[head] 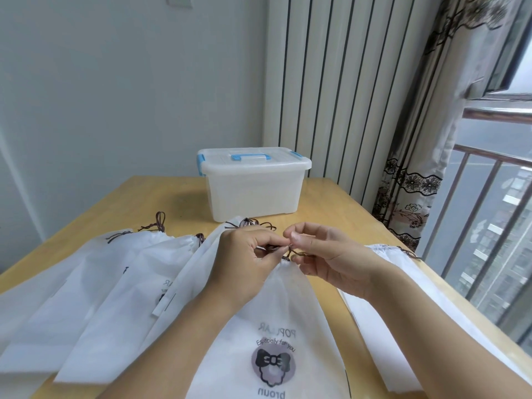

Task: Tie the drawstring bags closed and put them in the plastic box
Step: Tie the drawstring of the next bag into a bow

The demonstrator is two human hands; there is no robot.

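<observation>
Both the left hand (pixel 244 251) and right hand (pixel 322 254) pinch the brown cord (pixel 283 250) at the gathered mouth of the white fabric drawstring bag (pixel 273 326), mid-knot I judge; next, cinch it, then unlatch the lidded translucent plastic box (pixel 253 185) at twelve o'clock.

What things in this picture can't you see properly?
All in the head view:
- The knot in the brown drawstring: fingers cover it, so tied or not is unclear.
- Inside the plastic box: its lid is on and its walls are cloudy.
- The word under the logo on the front bag: cut off by the bottom edge.
- The left bags' print: covered by overlapping bags.
</observation>
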